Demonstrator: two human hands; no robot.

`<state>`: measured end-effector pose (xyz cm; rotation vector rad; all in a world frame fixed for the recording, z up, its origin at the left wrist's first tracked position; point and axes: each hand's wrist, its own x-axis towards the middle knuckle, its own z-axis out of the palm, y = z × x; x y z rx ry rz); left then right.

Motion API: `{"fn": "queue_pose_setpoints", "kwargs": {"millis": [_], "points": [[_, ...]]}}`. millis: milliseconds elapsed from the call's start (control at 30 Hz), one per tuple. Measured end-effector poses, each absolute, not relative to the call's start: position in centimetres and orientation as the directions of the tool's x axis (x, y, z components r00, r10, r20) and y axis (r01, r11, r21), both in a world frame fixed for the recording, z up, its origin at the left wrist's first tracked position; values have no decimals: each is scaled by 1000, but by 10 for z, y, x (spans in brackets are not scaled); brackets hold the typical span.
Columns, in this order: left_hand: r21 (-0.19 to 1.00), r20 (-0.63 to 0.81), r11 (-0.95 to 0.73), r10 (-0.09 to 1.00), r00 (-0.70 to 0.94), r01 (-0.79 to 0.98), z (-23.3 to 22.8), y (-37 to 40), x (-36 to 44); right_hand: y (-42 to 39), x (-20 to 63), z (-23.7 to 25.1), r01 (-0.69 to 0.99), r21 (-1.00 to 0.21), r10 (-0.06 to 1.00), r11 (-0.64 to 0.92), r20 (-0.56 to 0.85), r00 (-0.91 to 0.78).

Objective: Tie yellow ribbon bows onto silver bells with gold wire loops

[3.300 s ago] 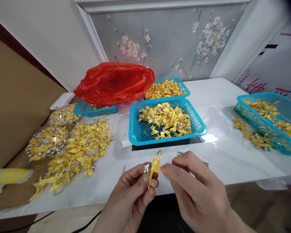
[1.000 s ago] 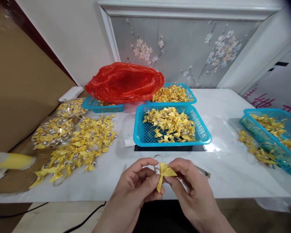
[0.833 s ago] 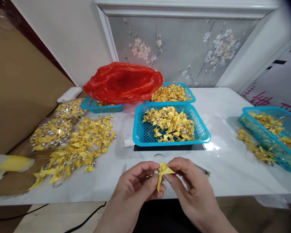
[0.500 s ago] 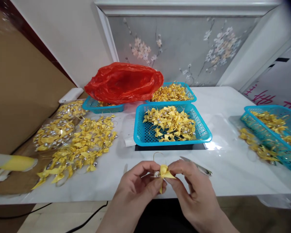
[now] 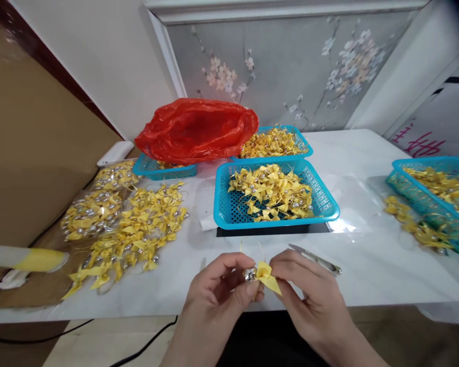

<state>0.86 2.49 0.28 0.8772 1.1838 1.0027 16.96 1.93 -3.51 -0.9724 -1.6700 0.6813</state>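
Near the table's front edge, my left hand (image 5: 225, 293) pinches a small yellow ribbon bow (image 5: 265, 277) by its side with the silver bells (image 5: 249, 274). A thin gold cord loop stands up from it. My right hand (image 5: 309, 290) grips the bow's other side, thumb and fingertips closed at the ribbon. Behind the right fingers lies a pair of small scissors or snips (image 5: 316, 259). Just beyond my hands, a blue plastic basket (image 5: 277, 224) holds a heap of similar bows with bells.
Loose bows (image 5: 137, 224) and bagged bows (image 5: 94, 214) cover the table's left. A red plastic bag (image 5: 195, 130) lies over a blue basket at the back. Another blue basket (image 5: 424, 186) stands at right, with bows beside it. A yellow-white roll (image 5: 30, 258) juts in from the left.
The bow has turned between my fingers, its ribbon tail now pointing down to the right and the bells showing more. The view has shifted slightly.
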Motion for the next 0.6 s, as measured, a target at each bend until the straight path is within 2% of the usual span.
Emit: {"fn": "queue_pose_setpoints", "kwargs": {"millis": [367, 600], "points": [[961, -259, 258, 966, 6, -100, 7, 24, 12, 14, 170, -35, 292, -814, 865, 502, 476, -160], [981, -146, 145, 989, 2, -127, 6, 24, 13, 13, 170, -35, 311, -797, 855, 517, 497, -149]]}}
